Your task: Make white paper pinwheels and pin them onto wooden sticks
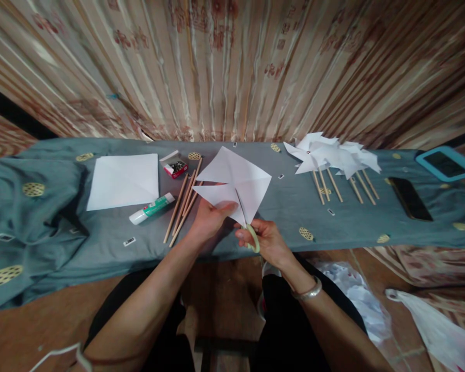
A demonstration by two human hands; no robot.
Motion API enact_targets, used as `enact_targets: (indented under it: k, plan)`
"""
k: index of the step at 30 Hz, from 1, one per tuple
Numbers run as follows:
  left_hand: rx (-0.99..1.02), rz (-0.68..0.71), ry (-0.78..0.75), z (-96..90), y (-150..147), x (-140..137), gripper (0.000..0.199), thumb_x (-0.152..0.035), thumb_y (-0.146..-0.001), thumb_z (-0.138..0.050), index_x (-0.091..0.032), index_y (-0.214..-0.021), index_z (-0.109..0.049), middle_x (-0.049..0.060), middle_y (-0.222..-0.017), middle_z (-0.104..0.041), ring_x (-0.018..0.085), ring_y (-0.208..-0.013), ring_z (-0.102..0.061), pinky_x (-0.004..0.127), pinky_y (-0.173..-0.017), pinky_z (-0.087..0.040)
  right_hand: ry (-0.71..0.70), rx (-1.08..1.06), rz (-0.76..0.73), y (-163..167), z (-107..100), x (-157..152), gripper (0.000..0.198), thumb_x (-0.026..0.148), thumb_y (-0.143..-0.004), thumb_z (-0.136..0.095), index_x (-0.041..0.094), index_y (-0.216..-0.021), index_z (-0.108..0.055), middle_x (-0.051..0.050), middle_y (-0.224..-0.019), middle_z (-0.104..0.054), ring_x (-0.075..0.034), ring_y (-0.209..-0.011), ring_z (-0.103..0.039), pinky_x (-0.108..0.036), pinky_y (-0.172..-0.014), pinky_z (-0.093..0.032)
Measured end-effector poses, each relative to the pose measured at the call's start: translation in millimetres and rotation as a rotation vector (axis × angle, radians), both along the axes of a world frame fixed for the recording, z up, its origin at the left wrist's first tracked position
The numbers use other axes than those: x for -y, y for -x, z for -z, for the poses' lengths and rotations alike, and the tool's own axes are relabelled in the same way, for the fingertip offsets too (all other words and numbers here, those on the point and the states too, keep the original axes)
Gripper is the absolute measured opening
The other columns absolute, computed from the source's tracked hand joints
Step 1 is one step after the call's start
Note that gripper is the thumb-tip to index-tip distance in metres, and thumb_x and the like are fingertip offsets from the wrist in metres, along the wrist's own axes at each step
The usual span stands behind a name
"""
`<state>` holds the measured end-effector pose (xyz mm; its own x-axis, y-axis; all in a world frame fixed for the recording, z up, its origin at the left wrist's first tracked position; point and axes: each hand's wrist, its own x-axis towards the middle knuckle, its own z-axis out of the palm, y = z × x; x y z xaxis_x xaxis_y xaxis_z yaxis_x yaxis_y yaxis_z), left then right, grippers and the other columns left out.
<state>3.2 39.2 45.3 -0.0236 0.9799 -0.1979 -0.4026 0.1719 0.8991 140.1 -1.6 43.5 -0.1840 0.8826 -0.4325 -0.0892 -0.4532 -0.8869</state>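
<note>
A square of white paper (251, 178), turned corner-up, is held above the table's front half. My left hand (214, 214) grips its lower left part, thumb on top. One slit runs in from the paper's left corner, and the scissors are at its bottom corner. My right hand (265, 240) is closed round the pale yellow-green handle of the scissors (252, 238); their blades lie along a line in the paper toward its middle. Wooden sticks (184, 204) lie left of the paper, close to my left hand.
A stack of white paper (124, 181), a glue stick (152, 208) and an open red box of small pins (174, 165) lie to the left. Several paper pinwheels (333, 155), a phone (408, 199) and a blue-framed tablet (447, 163) lie right. Plastic bags (356, 294) rest on the floor.
</note>
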Motion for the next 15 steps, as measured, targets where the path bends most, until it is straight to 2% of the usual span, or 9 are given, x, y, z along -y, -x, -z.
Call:
enact_targets:
  k: [6,11,15]
  plan:
    - [0.018,-0.023,0.025,-2.3,-0.6,-1.4,0.034,-0.019,-0.052,-0.077,-0.016,-0.083,-0.062,-0.001,-0.07,-0.066,0.015,-0.061,-0.06,0.027,-0.061,-0.048,-0.027,0.018,-0.071,-1.3,1.5,0.9,0.047,0.053,-0.052,-0.086,0.017,-0.079,-0.07,0.003,-0.054,-0.061,-0.009,-0.049,-0.051,-0.023,-0.049,-0.04]
    - [0.016,-0.105,0.009,-4.7,8.2,-8.1,0.036,-0.017,-0.047,-0.078,-0.015,-0.08,-0.065,0.002,-0.077,-0.07,0.018,-0.069,-0.063,0.03,-0.069,-0.051,-0.008,0.005,-0.264,-10.4,-4.9,8.6,0.057,0.063,-0.063,-0.078,0.016,-0.094,-0.068,-0.002,-0.066,-0.067,-0.011,-0.058,-0.056,-0.024,-0.055,-0.043]
    - [-0.051,-0.176,0.03,-1.2,23.6,-16.0,0.03,-0.02,-0.046,-0.079,-0.016,-0.073,-0.066,0.004,-0.076,-0.071,0.019,-0.07,-0.064,0.032,-0.072,-0.052,0.014,0.007,-0.428,-39.4,-11.1,13.9,0.057,0.064,-0.068,-0.075,0.015,-0.096,-0.067,-0.005,-0.075,-0.071,-0.011,-0.063,-0.058,-0.023,-0.058,-0.044]
